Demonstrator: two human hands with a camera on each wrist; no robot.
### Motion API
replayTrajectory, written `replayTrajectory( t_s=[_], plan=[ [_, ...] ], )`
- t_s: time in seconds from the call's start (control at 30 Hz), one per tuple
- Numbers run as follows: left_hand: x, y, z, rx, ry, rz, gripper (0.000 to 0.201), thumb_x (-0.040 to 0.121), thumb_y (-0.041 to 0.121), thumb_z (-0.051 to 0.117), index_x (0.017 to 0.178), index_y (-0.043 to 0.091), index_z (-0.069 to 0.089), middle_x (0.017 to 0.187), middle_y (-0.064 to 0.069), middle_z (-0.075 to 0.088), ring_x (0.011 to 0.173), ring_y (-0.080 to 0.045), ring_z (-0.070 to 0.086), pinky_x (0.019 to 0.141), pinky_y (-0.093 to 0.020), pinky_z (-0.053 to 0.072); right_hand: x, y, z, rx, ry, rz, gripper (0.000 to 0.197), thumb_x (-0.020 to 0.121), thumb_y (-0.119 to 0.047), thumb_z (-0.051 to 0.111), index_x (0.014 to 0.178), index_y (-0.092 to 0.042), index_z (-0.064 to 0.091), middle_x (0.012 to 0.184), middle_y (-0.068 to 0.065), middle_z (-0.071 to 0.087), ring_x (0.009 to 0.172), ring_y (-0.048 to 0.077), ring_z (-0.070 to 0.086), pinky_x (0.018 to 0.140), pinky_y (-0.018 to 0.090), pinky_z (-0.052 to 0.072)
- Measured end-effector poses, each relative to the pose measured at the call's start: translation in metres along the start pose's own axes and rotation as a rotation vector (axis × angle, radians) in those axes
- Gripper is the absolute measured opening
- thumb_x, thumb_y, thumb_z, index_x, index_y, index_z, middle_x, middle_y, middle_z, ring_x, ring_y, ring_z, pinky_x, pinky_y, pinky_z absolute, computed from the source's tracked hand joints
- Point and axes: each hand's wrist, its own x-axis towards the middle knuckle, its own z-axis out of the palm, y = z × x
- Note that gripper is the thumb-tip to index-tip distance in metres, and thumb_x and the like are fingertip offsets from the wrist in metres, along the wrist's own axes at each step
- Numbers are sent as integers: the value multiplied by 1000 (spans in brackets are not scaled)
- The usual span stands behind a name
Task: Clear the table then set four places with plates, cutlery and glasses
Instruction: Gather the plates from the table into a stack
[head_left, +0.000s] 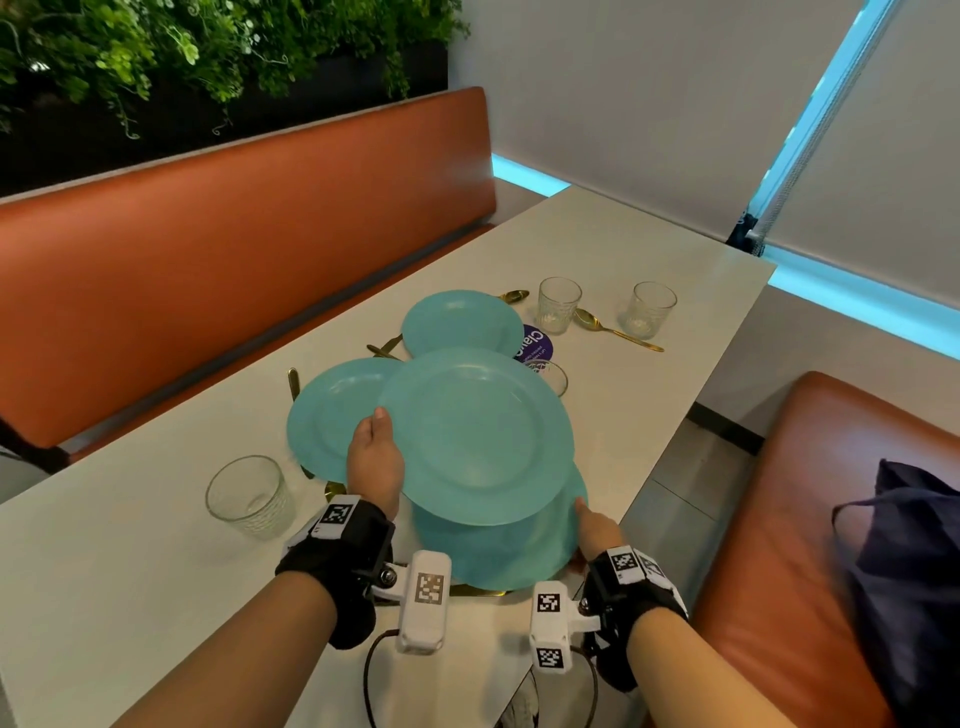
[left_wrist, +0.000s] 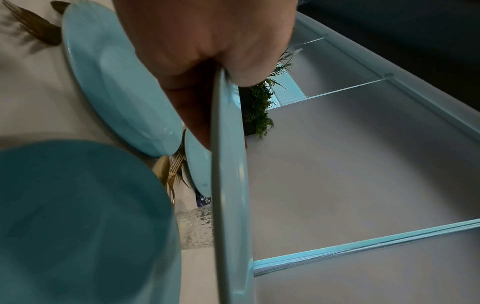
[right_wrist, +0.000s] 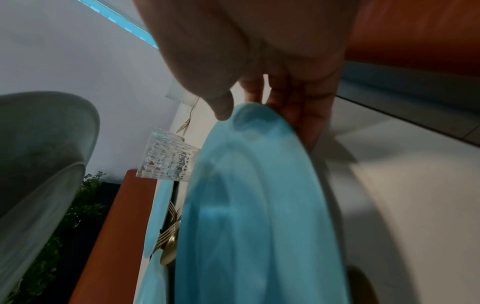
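Observation:
My left hand (head_left: 376, 441) pinches the left rim of a teal plate (head_left: 478, 436) held above the table, thumb on top; the left wrist view shows that plate (left_wrist: 228, 164) edge-on in the grip. Just beneath it, a second teal plate (head_left: 509, 545), blurred, is gripped at its right rim by my right hand (head_left: 592, 525), thumb (right_wrist: 221, 102) on top and fingers (right_wrist: 303, 113) below the plate (right_wrist: 259, 205). Two more teal plates (head_left: 337, 415) (head_left: 462, 322) lie on the white table (head_left: 130, 597). Gold cutlery lies partly hidden under the plates.
Clear glasses stand at the near left (head_left: 249, 493), far middle (head_left: 558, 304) and far right (head_left: 649, 309); another (head_left: 550, 374) peeks from behind the raised plate. A gold spoon (head_left: 618, 330) lies between the far glasses. Orange benches (head_left: 208, 260) flank the table; a dark bag (head_left: 909, 571) sits at right.

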Motion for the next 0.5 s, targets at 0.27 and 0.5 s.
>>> replayTrajectory(
  t_s=[0.27, 0.5],
  plan=[
    [-5, 1, -2, -61, -24, -18, 39, 100, 38, 35, 124, 14, 55, 126, -9, 60, 116, -28, 56, 106, -48, 42, -39, -16, -4, 212, 14, -62, 39, 99, -41, 32, 101, -9, 54, 107, 16, 59, 100, 34, 59, 81, 47, 53],
    [-10, 13, 9, -85, -61, -10, 37, 101, 33, 35, 125, 12, 54, 126, -10, 60, 115, -28, 56, 105, -46, 43, -56, -47, -33, 405, 79, -152, 29, 100, -39, 32, 100, -18, 52, 101, 8, 61, 92, 26, 59, 83, 41, 51]
  ],
)
